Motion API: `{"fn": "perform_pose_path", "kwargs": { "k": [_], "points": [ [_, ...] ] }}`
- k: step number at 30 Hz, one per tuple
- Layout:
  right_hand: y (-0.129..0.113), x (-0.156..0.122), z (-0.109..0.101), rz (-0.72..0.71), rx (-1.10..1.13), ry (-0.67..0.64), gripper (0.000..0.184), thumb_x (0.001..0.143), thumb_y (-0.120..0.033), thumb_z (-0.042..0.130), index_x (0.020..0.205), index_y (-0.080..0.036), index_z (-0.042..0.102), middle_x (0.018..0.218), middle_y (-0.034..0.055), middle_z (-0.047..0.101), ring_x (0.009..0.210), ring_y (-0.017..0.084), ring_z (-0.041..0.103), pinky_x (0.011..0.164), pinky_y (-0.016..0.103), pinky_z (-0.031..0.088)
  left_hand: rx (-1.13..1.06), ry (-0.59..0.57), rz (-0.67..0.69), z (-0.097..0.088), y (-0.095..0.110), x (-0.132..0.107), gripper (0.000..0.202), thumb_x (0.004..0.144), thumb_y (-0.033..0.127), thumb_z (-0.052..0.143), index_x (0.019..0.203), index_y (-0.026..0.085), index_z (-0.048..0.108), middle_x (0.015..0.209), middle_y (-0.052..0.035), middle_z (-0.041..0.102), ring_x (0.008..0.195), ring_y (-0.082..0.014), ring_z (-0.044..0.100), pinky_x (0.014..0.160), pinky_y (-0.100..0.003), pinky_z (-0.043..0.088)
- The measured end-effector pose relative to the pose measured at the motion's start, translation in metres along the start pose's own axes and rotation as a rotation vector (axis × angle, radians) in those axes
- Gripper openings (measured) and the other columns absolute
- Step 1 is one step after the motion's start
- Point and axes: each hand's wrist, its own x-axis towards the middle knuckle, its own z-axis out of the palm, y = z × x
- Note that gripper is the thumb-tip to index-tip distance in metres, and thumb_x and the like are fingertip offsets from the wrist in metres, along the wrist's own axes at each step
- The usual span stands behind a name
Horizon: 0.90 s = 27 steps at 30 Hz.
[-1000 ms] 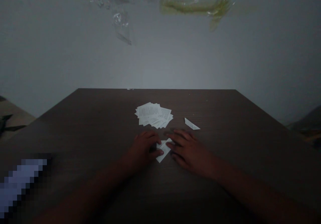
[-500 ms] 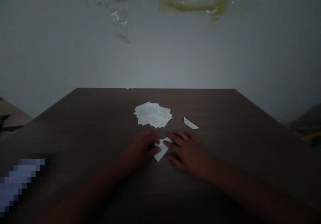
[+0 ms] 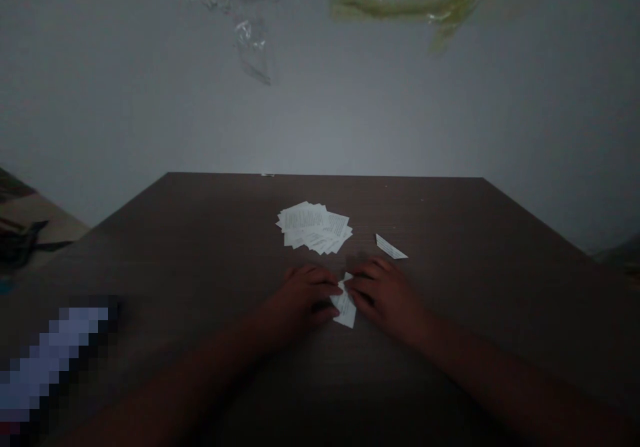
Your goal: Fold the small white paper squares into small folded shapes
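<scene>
A small piece of printed white paper lies on the dark table between my hands, turned at an angle and partly covered by fingers. My left hand grips its left edge, with the thumb and fingertips on the paper. From the other side, my right hand has its bent fingertips closed on the paper's upper right part. Beyond the hands is a fanned pile of printed paper pieces. A narrow folded paper strip with slanted ends rests to the right of the pile.
The brown tabletop meets a pale wall at its far edge. A blurred-out bright object lies at the left front. Yellow tape and clear tape stick to the wall. Dark items stand beyond the left edge.
The paper piece has been turned, its lower corner swinging to the right. My right fingers have drawn in closer together on it. The whole view has shifted slightly.
</scene>
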Motion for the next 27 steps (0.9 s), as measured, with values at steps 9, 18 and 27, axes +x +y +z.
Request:
{"fn": "perform_pose_path", "kwargs": {
  "k": [9,18,27],
  "points": [
    [0.003,-0.007,0.004,-0.118,-0.041,0.023,0.026,0.121,-0.019,0.077,0.135,-0.028,0.097,0.144,0.0168,0.092,0.143,0.045,0.081,0.119,0.068,0.07,-0.01,0.007,0.018,0.01,-0.001,-0.001,0.04,0.113,0.025,0.09,0.151,0.037,0.091,0.16,-0.0047,0.091,0.154,-0.0358,0.082,0.141,-0.056,0.053],
    [-0.017,-0.016,0.001,-0.175,-0.018,-0.03,0.034,0.122,-0.019,0.069,0.149,-0.021,0.091,0.144,0.0176,0.092,0.134,0.038,0.089,0.128,0.065,0.072,-0.024,-0.03,0.064,-0.001,0.003,-0.006,0.036,0.114,0.015,0.087,0.146,0.029,0.093,0.159,-0.0078,0.094,0.154,-0.0345,0.086,0.142,-0.055,0.056],
    [-0.021,-0.016,-0.001,-0.137,-0.009,-0.058,0.039,0.122,-0.026,0.076,0.159,-0.025,0.09,0.152,0.0177,0.09,0.145,0.042,0.085,0.128,0.064,0.073,-0.053,-0.013,0.136,-0.001,-0.003,-0.007,0.04,0.116,0.011,0.078,0.149,0.029,0.091,0.163,-0.0084,0.092,0.156,-0.0339,0.085,0.143,-0.056,0.058]
  ]
}}
